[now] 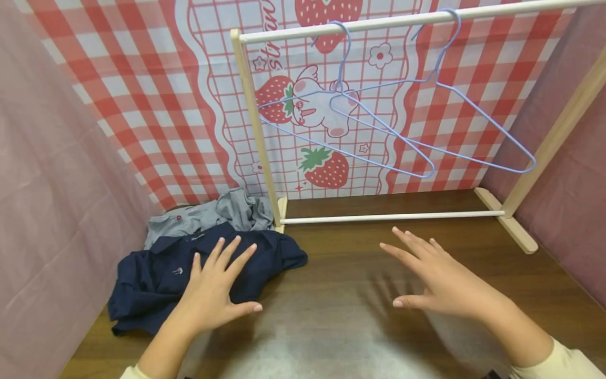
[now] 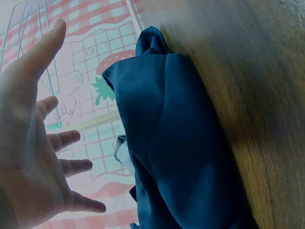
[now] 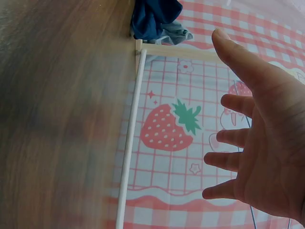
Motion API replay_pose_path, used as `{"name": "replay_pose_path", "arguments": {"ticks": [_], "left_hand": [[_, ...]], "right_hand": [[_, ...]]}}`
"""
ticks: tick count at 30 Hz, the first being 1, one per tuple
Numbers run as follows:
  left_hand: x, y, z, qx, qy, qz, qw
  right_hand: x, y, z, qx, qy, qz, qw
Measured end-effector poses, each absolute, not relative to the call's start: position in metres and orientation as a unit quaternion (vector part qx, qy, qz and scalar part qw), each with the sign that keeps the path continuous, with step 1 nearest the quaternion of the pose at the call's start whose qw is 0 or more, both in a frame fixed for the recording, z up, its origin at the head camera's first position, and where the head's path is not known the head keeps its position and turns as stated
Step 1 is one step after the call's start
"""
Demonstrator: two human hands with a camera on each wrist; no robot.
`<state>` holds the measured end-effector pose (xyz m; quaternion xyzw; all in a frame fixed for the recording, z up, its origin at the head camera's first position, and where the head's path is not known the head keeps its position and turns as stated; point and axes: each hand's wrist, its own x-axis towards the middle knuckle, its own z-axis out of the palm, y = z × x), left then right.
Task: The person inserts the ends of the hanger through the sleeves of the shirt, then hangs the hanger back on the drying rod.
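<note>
My left hand (image 1: 210, 292) hovers with spread fingers at the near side of a crumpled navy polo shirt (image 1: 156, 279), holding nothing. A small light emblem shows on the navy cloth. Behind that shirt lies a grey garment (image 1: 208, 216) with a red button-like spot, partly covered. Over the table to the right, my right hand (image 1: 435, 284) is held out, fingers apart and grasping nothing. Two lilac wire hangers, a left hanger (image 1: 326, 147) and a right hanger (image 1: 492, 123), hang from the rack's top rail (image 1: 379, 23), overlapping each other from my viewpoint.
The wooden rack has a left post (image 1: 258, 131), a right post (image 1: 558, 137) with a foot, and a low white crossbar (image 1: 393, 217). Behind it hangs a red-and-white strawberry cloth (image 1: 156, 116). Pinkish curtains (image 1: 61, 158) enclose both sides of the brown wooden table (image 1: 322, 316).
</note>
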<state>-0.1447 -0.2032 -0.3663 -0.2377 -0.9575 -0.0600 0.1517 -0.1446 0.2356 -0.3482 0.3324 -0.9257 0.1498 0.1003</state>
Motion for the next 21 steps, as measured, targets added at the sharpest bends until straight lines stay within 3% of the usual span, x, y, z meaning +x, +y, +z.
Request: {"name": "replay_pose_path", "arguments": {"ticks": [7, 21], "left_hand": [[-0.147, -0.206, -0.366, -0.235, -0.957, -0.074, 0.155], [-0.148, -0.216, -0.36, -0.225, -0.958, -0.114, 0.14]], "right_hand": [[-0.152, 0.225, -0.346, 0.338, -0.923, 0.168, 0.073], [-0.171, 0.208, -0.349, 0.367, -0.914, 0.159, 0.071]]}}
